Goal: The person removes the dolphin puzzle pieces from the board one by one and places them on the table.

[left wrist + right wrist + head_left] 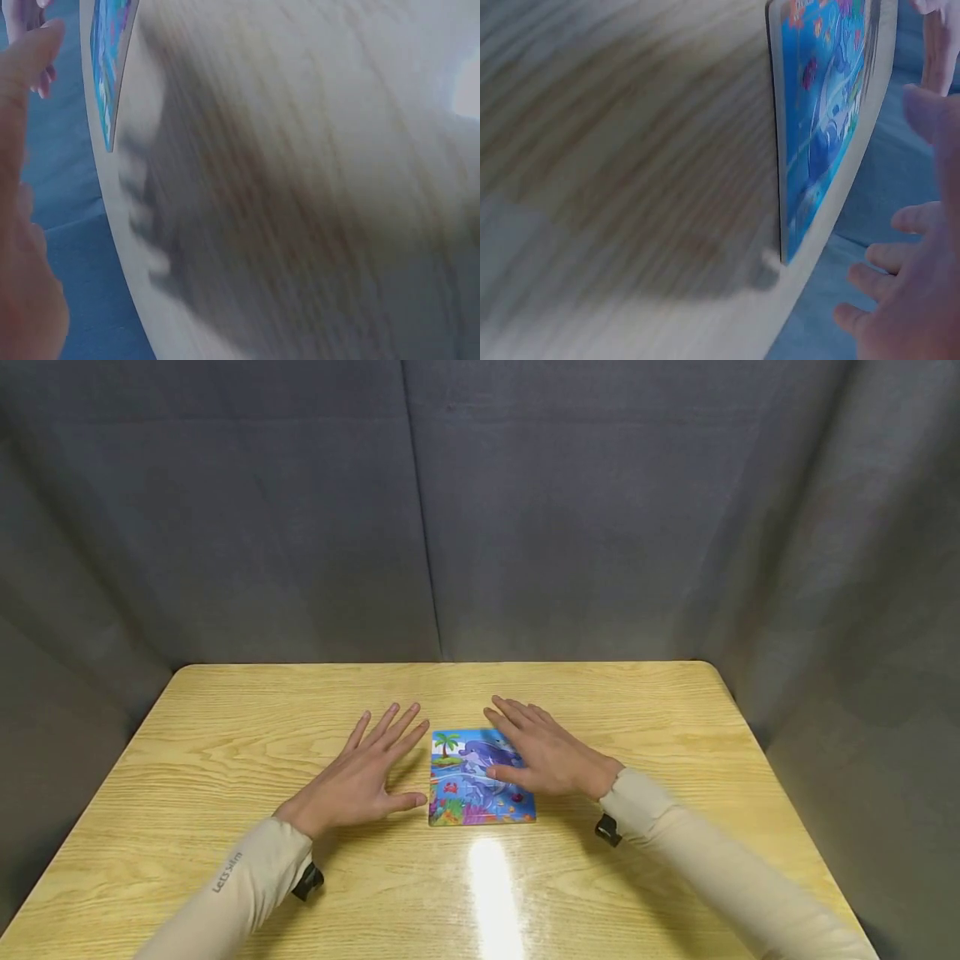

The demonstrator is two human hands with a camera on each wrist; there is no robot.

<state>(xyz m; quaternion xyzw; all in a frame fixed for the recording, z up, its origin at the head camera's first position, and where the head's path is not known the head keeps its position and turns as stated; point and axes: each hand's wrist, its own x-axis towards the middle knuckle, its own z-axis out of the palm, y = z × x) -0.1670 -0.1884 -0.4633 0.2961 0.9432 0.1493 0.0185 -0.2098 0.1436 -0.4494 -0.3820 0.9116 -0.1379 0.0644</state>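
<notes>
Lying flat on the wood-grained surface, the dolphin puzzle sits between two bare hands; being thin and fully supported, it probably needs no grip to stay put. The left hand is just to its left, fingers spread wide, thumb pointing at the lower left edge — whether it touches, I cannot tell. The right hand hangs over the puzzle's right side and hides its upper right corner, thumb held out, the other fingers less widely parted, holding nothing. Both wrist views show the hands raised, so they seem to put no weight on the puzzle. With a hand towards each side, most of the picture shows — palm tree at the upper left, coral along the near edge — and it is right way up for the wearer, presumably for easy viewing.
</notes>
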